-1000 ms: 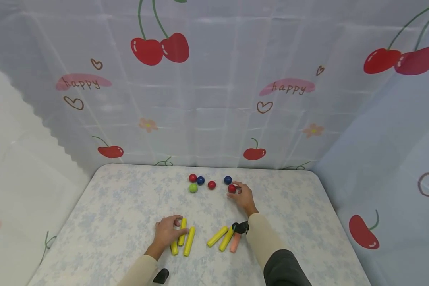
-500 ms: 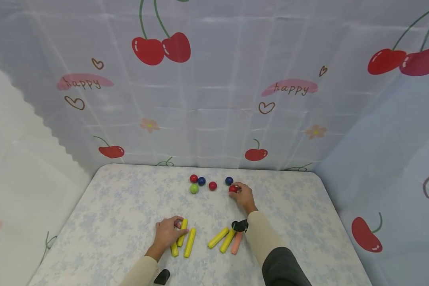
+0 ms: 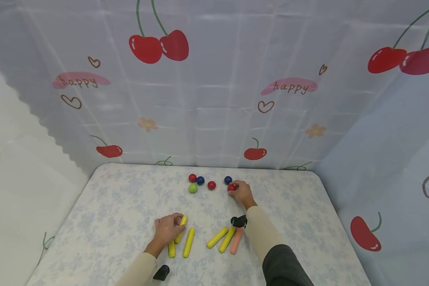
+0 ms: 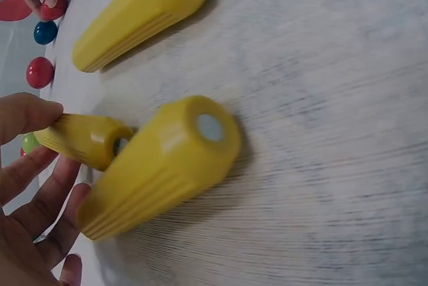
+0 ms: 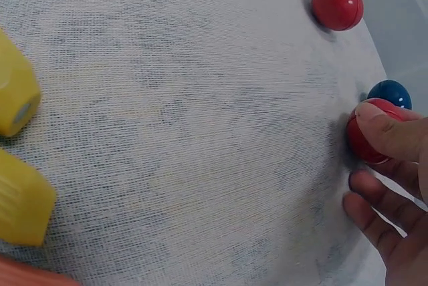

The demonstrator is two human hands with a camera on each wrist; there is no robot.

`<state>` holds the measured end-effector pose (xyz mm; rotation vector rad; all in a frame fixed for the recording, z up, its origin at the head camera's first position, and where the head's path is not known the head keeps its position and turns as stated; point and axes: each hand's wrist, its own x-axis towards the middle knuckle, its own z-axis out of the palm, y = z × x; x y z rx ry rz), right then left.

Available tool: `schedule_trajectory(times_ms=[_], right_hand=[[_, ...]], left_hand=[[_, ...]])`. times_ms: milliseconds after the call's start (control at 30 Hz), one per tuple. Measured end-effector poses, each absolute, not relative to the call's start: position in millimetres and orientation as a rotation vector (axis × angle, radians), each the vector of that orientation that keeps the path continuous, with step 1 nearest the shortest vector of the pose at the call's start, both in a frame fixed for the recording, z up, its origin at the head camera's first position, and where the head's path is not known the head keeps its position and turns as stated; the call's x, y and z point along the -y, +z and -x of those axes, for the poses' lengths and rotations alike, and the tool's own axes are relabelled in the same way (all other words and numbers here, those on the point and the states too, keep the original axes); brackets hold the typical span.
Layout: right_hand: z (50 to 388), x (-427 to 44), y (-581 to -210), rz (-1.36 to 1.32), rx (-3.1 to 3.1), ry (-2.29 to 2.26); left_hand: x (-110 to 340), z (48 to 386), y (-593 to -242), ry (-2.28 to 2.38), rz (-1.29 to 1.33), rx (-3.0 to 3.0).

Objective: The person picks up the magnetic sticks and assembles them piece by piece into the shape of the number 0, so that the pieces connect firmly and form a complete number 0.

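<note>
1. Yellow stick [image 4: 80,140] in its pinch, a person's left hand [image 3: 166,229] held close above the near half of the tabletop [image 3: 103,206]. The stick's near end lay against or just beside a neighbouring yellow stick [image 4: 164,166]; a careless swing could have knocked that one askew.

2. Red ball [image 5: 361,142] pinched between thumb and finger, the right hand [image 3: 242,194] reached toward the tabletop's far side, a blue ball [image 5: 389,92] just behind. A nudge could have sent the blue ball rolling toward the far edge.

3. Round and glossy, the red ball looked apt to slip if squeezed off-centre, the two lowest fingers standing clear of it.

4. Black gear [image 3: 239,221] at the right wrist overlapped a salmon stick [image 3: 236,240] in the head view; a low pull-back could have dragged it, though the clearance could not be told.
</note>
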<state>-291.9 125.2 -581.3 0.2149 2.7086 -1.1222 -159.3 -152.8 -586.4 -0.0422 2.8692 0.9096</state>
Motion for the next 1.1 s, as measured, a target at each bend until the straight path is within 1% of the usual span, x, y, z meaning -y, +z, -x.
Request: schedule_trajectory(times_ms=[233,433,733,933,1100], right_hand=[[293.9,-131.2,-578.6,-0.155,-2.662,-1.076],[294.4,-129.8,-577.6,-0.155,-2.653,-1.051],[292.2,-127.3,-576.5,-0.178,-2.668,-1.024],[293.2,-126.2,-578.0,-0.174,-2.656,-1.031],[294.5,-124.3,-579.6,-0.133,-2.657,-1.025]], left_hand=[[146.7,178.3,-575.0,0.923,-0.096,-2.882],[142.3,196.8,-568.2,0.963,-0.215,-2.831],[134.7,222.0,-562.4,0.870,-0.497,-2.799],[122.2,240.9,-565.6,0.851,-0.472,-2.712],[107.2,253.9,-564.1,0.748,-0.454,-2.685]])
